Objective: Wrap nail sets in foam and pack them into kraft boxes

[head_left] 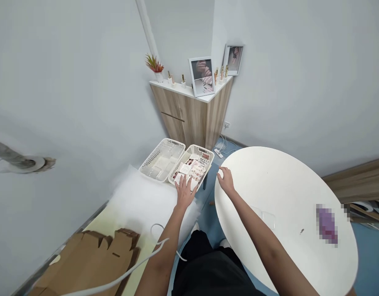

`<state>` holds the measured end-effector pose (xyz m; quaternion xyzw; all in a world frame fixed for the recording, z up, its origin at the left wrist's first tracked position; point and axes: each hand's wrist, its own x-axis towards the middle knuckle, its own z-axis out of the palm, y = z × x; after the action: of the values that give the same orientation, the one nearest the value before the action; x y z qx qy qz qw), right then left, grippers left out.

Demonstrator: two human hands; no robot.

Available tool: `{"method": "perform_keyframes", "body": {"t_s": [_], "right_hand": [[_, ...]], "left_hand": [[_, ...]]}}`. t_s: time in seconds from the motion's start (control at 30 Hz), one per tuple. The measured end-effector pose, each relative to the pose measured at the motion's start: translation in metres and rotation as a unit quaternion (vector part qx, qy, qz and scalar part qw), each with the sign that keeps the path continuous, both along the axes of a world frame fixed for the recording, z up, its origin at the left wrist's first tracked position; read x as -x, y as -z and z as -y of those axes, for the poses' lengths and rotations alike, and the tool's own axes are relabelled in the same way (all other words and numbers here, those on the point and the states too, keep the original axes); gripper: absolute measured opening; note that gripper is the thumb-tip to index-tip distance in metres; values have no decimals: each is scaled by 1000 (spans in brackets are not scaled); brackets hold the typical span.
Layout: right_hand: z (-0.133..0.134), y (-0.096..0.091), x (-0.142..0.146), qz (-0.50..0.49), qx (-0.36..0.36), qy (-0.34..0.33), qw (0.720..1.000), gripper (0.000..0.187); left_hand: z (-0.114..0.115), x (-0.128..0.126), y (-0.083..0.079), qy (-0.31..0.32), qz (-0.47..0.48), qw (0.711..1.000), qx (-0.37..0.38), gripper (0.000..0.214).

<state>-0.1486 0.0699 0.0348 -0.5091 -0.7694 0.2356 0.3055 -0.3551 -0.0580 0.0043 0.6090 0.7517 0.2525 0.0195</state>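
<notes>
My left hand (184, 192) reaches over the near end of a white plastic basket (210, 151), fingers spread. Its fingertips are at the flat packs (197, 168) inside, which show rows of small coloured pieces like false nails, with white cards among them. Whether the fingers touch the packs I cannot tell. My right hand (226, 181) is at the left edge of the white oval table (269, 176), fingers loosely bent and apart, nothing visible in them. A second white basket (152, 158), beside the first, contains clear plastic boxes (163, 162).
White foam sheeting (146, 201) and flattened brown cardboard (90, 263) lie at left, a white cable (130, 269) crossing in front. On the table are a clear plastic tray (268, 220) and a blurred purple item (327, 224). A wooden cabinet (192, 119) stands behind the baskets.
</notes>
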Motion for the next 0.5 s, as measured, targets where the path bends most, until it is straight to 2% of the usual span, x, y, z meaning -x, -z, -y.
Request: {"method": "perform_keyframes", "body": {"t_s": [0.13,0.3,0.37,0.5], "right_hand": [[-33,-4,56,125,-24,-93,988,41],[-70,2,108,326,45,-155,932,38],[-82,7,121,354,70,-157,919,35],[-97,20,134,346,98,-147,921,33]], "left_hand": [[1,10,6,38,-17,999,21,42],[2,8,4,38,42,998,32,38],[2,9,2,36,79,995,45,38],[2,10,-3,29,159,984,74,40]]}}
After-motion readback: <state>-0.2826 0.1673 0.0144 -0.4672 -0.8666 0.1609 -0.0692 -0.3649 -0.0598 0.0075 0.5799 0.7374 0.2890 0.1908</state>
